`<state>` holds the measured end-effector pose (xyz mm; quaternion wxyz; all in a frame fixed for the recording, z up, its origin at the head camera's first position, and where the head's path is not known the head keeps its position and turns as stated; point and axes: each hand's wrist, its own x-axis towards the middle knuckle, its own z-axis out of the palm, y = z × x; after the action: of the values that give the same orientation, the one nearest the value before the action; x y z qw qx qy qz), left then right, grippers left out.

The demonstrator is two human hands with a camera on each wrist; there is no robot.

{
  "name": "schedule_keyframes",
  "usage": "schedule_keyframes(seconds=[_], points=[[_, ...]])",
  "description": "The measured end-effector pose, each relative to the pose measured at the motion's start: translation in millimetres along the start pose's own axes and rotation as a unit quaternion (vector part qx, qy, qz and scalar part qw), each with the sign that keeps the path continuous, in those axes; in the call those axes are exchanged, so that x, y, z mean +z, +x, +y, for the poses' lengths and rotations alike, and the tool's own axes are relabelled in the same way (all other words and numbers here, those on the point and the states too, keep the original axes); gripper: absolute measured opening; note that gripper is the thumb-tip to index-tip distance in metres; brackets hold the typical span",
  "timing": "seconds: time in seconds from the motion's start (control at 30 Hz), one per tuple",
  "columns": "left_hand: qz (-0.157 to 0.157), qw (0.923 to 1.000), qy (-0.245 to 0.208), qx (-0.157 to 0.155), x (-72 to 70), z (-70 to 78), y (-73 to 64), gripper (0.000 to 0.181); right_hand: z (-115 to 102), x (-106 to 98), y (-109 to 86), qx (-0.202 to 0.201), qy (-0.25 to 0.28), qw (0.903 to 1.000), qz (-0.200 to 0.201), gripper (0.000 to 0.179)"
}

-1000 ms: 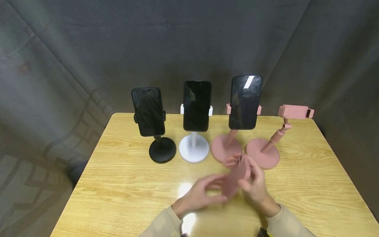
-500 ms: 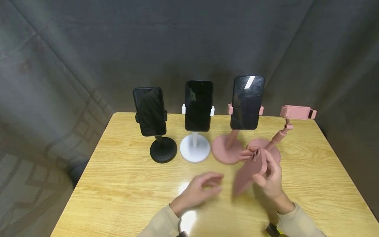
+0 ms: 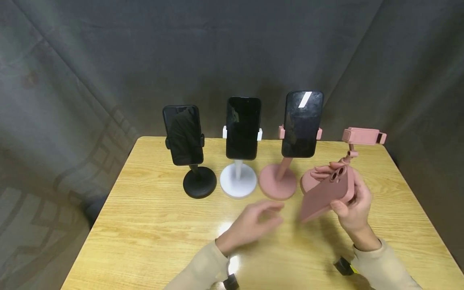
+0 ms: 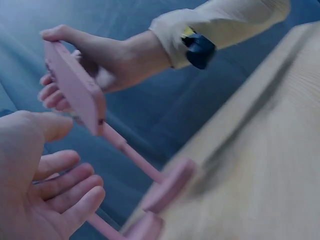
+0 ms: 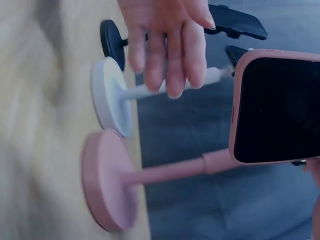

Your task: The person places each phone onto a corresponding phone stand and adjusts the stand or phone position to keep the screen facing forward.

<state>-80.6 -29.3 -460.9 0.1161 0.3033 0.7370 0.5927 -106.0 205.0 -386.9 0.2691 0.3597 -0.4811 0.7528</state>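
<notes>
My right hand point(image 3: 357, 203) grips a phone in a pink case point(image 3: 324, 195) by its edges, tilted above the table. Its camera end points up and right in the head view; the dark screen point(image 5: 280, 110) shows in the right wrist view. Behind it stands a pink phone stand with a bare clamp point(image 3: 363, 136), its base point(image 3: 309, 182) partly hidden by the phone and fingers. My left hand point(image 3: 253, 221), slightly blurred, hovers over the table to the left of the phone, fingers loosely bent and holding nothing. A gap separates it from the phone.
Along the back stand a black stand point(image 3: 200, 182), a white stand point(image 3: 238, 180) and another pink stand point(image 3: 277, 182). They bear a left phone point(image 3: 183, 137), a middle phone point(image 3: 243, 129) and a right phone point(image 3: 303, 125). A dark curtain point(image 3: 217, 48) hangs behind the wooden table point(image 3: 152, 237).
The left hand has come off the phone. My right hand has carried the phone right and farther back, toward the stand with the bare clamp.
</notes>
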Motion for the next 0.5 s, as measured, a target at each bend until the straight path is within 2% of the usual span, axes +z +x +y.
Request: schedule_keyframes(seconds=[0.1, 0.2, 0.4, 0.5], points=[[0.022, 0.9994, 0.006, 0.028, -3.7, 8.8, 7.7, 0.037, -8, 1, 11.5, -0.012, 0.012, 0.9998, 0.009, 0.063], [0.03, 0.9974, 0.021, 0.061, -7.6, 17.0, 15.0, 0.035, -15, 0, 21.4, -0.022, 0.011, 0.9995, 0.02, 0.062], [0.042, 0.9886, 0.055, 0.134, -12.5, 35.6, 31.8, 0.033, -26, -8, 39.0, -0.032, 0.008, 0.9982, 0.051, 0.068], [0.053, 0.9862, 0.067, 0.141, -11.6, 46.5, 40.5, 0.034, -31, -16, 49.3, -0.036, -0.015, 0.9969, 0.068, 0.073]])
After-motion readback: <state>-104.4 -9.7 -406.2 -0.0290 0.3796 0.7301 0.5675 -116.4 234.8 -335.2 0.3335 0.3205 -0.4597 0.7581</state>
